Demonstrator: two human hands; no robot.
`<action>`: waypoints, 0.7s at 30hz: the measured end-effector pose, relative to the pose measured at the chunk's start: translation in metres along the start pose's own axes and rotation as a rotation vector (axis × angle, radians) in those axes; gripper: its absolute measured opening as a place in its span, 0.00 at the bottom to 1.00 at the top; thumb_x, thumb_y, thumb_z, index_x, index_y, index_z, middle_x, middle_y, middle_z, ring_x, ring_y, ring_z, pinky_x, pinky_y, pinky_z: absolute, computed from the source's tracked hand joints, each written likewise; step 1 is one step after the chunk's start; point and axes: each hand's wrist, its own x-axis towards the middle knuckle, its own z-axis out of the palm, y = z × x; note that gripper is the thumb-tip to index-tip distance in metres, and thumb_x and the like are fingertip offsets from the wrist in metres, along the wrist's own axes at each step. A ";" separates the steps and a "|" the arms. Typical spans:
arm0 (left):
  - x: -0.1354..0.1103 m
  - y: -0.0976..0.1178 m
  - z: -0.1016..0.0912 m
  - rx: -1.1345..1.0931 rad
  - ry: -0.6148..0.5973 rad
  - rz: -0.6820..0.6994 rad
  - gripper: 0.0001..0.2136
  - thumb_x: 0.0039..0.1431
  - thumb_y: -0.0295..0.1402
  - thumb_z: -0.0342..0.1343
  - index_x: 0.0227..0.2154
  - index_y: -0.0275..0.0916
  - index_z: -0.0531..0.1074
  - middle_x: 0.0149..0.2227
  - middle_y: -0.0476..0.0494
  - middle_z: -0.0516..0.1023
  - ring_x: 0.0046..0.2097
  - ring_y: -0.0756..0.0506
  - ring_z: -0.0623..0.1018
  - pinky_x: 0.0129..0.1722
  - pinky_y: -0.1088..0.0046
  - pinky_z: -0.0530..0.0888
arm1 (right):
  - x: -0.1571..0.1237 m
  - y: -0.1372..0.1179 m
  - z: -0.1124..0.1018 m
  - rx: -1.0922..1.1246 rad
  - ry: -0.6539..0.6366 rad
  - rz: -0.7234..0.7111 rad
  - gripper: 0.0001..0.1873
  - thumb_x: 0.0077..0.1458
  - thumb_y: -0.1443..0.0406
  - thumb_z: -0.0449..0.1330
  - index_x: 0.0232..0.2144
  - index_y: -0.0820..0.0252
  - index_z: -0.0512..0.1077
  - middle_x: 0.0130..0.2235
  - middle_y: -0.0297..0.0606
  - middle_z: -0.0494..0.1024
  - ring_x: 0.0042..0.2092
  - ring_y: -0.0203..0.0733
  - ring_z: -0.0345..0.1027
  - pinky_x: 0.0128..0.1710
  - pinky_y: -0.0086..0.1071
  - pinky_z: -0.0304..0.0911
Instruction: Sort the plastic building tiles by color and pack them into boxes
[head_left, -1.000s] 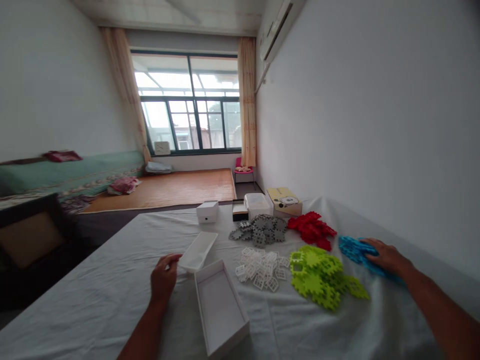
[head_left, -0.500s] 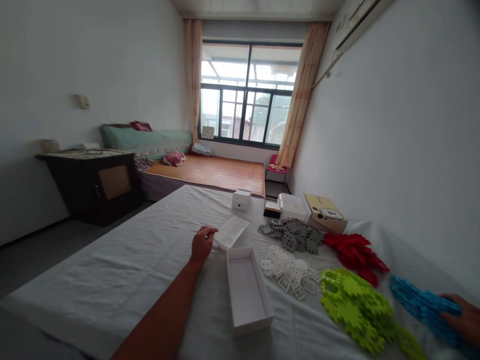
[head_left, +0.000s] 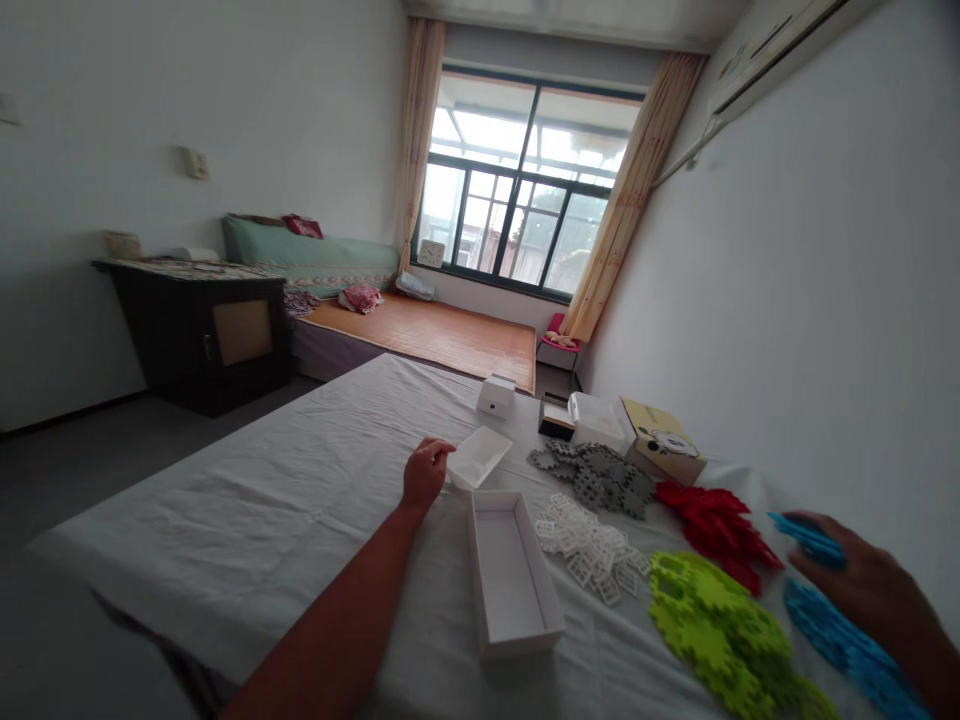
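Note:
My left hand (head_left: 426, 472) is closed on the near left edge of a shallow white plastic tray (head_left: 481, 458), thumb and fingers pinched there. Over at the right, my right hand (head_left: 855, 570) is raised above the table and grips blue foam puzzle pieces (head_left: 810, 540); how many is hard to make out. Below that hand lies a pile of blue pieces (head_left: 847, 640), partly hidden by the forearm. Lime-green pieces (head_left: 720, 630) and red pieces (head_left: 712, 530) are heaped beside it. An open white box (head_left: 514, 575) stands in front of the tray.
White window-like pieces (head_left: 592, 545) and grey pieces (head_left: 596, 475) lie in piles right of the box. Behind them are a clear plastic container (head_left: 596, 420), a yellow carton (head_left: 660, 440), a small black-edged box (head_left: 555, 415) and a small white box (head_left: 496, 396). A pale cloth (head_left: 300, 500) covers the table.
My right hand has lifted blue pieces off the blue pile and moved up and left. My left hand stays on the tray. The whole view has shifted and tilted slightly.

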 end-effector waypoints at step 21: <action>-0.002 0.003 -0.005 -0.018 -0.020 -0.011 0.12 0.52 0.20 0.48 0.29 0.39 0.76 0.35 0.44 0.75 0.39 0.47 0.75 0.41 0.73 0.69 | -0.087 -0.331 0.094 0.586 -0.394 -0.220 0.25 0.52 0.58 0.55 0.54 0.53 0.62 0.54 0.42 0.67 0.55 0.50 0.60 0.53 0.48 0.58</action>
